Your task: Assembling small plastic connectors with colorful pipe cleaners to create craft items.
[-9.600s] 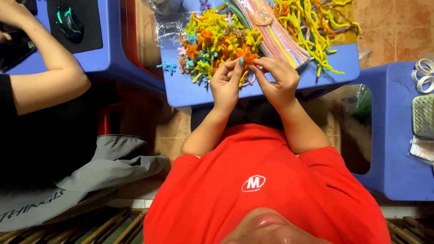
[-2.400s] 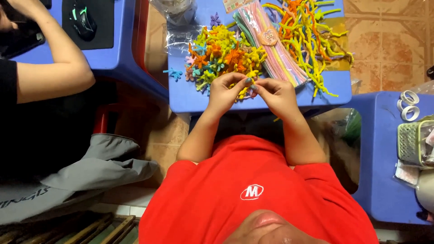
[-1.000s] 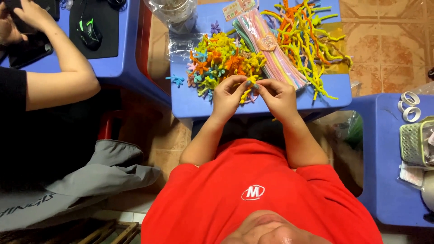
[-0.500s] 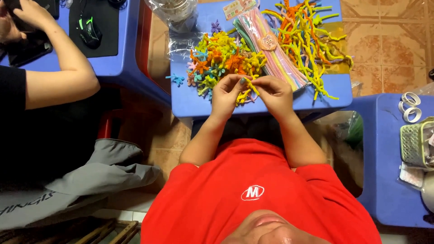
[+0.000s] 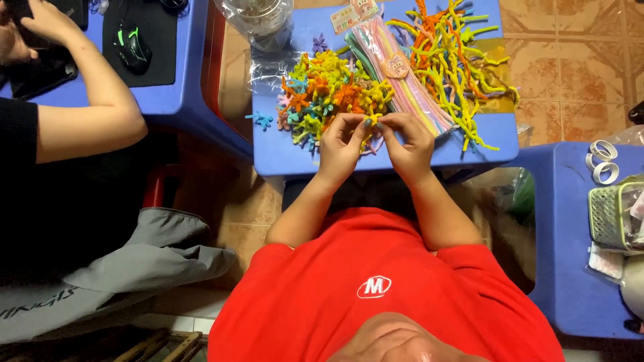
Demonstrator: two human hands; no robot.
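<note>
Blue plastic table (image 5: 295,157): heap of small pipe-cleaner shapes (image 5: 325,97), pack of pastel pipe cleaners (image 5: 402,74), loose pipe cleaners (image 5: 456,60), clear bag (image 5: 261,17).

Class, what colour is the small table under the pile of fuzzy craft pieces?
Blue. The small table shows best in the head view, its only view.

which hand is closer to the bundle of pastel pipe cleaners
Right. The right hand sits just below the pastel bundle; the left hand is farther off, by the pile of twisted pieces.

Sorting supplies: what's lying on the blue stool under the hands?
On the stool: a pile of small twisted pieces, a pastel bundle, loose stems. Anything beneath them is hidden.
</note>
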